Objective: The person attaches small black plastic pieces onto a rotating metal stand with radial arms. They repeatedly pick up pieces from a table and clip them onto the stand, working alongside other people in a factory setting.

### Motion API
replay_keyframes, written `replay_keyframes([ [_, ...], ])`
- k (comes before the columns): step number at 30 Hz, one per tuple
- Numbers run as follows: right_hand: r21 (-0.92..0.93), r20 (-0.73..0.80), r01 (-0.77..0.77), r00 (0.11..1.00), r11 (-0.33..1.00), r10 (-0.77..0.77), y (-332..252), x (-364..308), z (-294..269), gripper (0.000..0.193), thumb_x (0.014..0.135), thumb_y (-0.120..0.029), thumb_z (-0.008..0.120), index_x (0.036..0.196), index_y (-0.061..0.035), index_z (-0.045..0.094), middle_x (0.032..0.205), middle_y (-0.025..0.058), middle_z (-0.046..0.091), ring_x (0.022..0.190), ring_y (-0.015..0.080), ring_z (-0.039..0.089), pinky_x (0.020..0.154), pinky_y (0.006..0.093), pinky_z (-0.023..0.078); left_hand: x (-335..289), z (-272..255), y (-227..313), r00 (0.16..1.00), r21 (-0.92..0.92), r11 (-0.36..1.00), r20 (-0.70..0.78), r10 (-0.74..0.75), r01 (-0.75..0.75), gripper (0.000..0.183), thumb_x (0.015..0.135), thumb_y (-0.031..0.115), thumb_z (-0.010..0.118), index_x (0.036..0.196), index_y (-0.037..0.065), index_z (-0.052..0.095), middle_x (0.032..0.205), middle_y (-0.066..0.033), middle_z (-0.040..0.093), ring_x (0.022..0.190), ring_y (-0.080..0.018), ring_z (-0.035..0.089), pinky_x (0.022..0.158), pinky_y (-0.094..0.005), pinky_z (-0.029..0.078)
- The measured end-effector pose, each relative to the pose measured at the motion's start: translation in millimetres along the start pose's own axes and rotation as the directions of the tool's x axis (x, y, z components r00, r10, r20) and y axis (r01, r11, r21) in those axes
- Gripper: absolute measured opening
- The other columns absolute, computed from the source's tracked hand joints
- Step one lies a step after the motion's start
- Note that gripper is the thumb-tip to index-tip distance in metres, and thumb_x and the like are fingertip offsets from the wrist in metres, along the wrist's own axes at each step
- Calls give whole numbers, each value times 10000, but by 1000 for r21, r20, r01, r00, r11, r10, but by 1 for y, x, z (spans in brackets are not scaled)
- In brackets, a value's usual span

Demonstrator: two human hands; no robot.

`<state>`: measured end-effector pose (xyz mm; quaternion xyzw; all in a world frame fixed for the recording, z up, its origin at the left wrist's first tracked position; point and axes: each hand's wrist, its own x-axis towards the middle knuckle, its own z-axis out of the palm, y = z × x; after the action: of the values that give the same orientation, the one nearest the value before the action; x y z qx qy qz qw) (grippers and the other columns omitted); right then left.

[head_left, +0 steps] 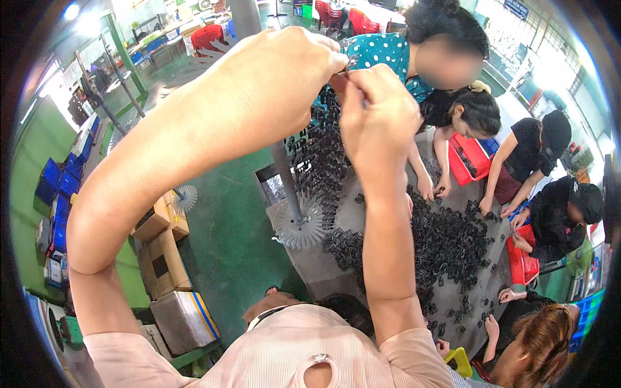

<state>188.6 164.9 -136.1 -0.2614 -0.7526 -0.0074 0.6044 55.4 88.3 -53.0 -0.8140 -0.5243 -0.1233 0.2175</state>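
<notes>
Both my arms are raised, and my hands meet high in the middle of the view. My left hand (291, 71) is closed, its fingertips pinched together at the upper end of a hanging rack of small black parts (320, 152). Right beside it, my right hand (378, 113) is closed too, its thumb and fingers pressed together at the same spot. A small dark bit shows between the fingertips, too small to name. Below my hands, the rack's post (286, 181) runs down to a round, toothed metal disc (299, 223).
A grey table (323, 271) carries a large heap of small black parts (446, 239). Several people sit or stand around it, their hands among the parts. Red baskets (469, 158) stand at its far side. Cardboard boxes (162, 249) are stacked at the left on the green floor (226, 226).
</notes>
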Motion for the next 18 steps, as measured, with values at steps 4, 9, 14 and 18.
replay_keyframes([
  [4,-155,96,279,959,948,-266,47,-8,-54,108,764,-98,748,791,-10,692,750,76,632,663,174,597,604,290,458,-10,5,-7,991,24,995,-91,98,-96,418,766,-76,527,1173,-31,610,1206,-206,614,1123,-367,580,982,-403,458],
  [9,-529,183,-445,772,723,609,91,-38,-192,227,783,-183,731,868,25,706,805,139,698,730,222,644,711,341,478,-21,0,-27,965,-93,968,-146,217,-231,461,790,-58,559,1246,9,573,1283,-182,575,1170,-360,555,1001,-417,446],
  [14,-556,120,-185,947,810,299,61,-38,-137,315,766,-178,736,1041,-35,681,959,147,645,894,308,639,792,395,487,-31,-1,-24,974,-30,982,-137,183,-189,499,787,0,619,1280,3,540,1320,-193,541,1192,-365,536,1027,-431,420],
  [18,-59,51,-109,992,992,112,-2,-18,-42,189,791,-185,714,947,-81,699,865,102,619,788,268,626,726,386,465,-12,-13,-1,992,55,991,-41,123,-120,452,789,33,638,1232,-22,574,1269,-201,577,1150,-372,560,1005,-429,434],
])
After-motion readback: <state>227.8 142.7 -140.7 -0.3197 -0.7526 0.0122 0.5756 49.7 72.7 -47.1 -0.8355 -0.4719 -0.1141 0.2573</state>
